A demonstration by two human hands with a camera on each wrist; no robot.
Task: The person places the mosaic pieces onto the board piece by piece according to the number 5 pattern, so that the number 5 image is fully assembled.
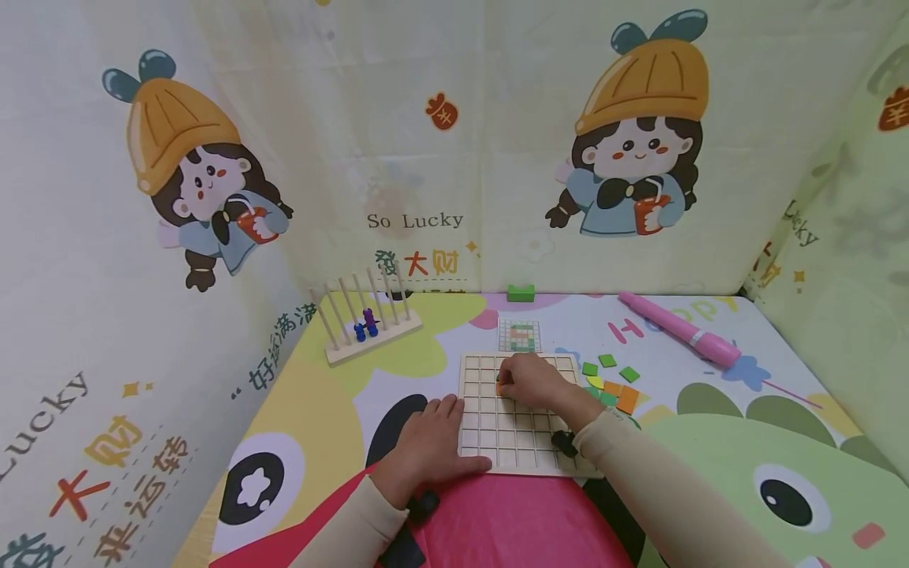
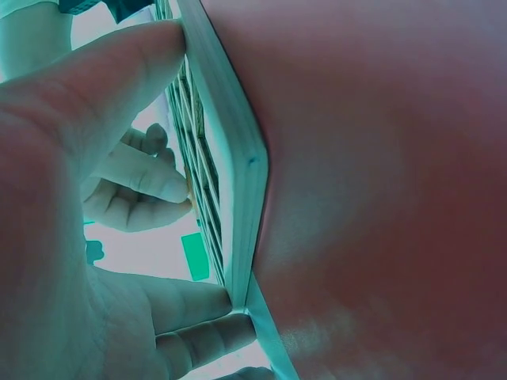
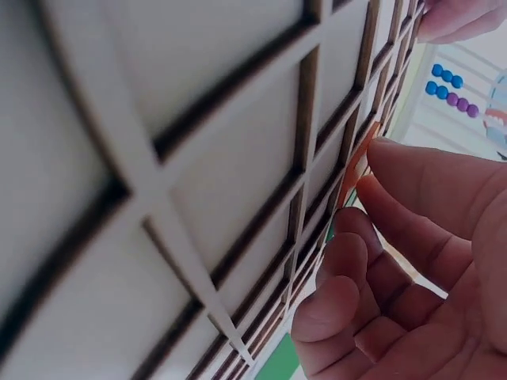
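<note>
A wooden grid board (image 1: 490, 442) lies flat before me, with most of its visible squares bare. My left hand (image 1: 429, 442) rests at its near left corner, the thumb along the near edge and the fingers against the left side. My right hand (image 1: 533, 383) is over the upper part of the grid. Between its thumb and index finger it pinches an orange square tile (image 3: 360, 162), down at the board's surface. Some green (image 3: 331, 229) shows beside that tile, partly hidden by the fingers. Behind the board lies a small card (image 1: 521, 338) printed with a coloured grid pattern.
Loose green tiles (image 1: 629, 375) and orange tiles (image 1: 627, 399) lie right of the board. A peg rack (image 1: 376, 335) with blue and purple pieces stands back left. At the back are a green block (image 1: 521, 293) and a pink tube (image 1: 678, 327).
</note>
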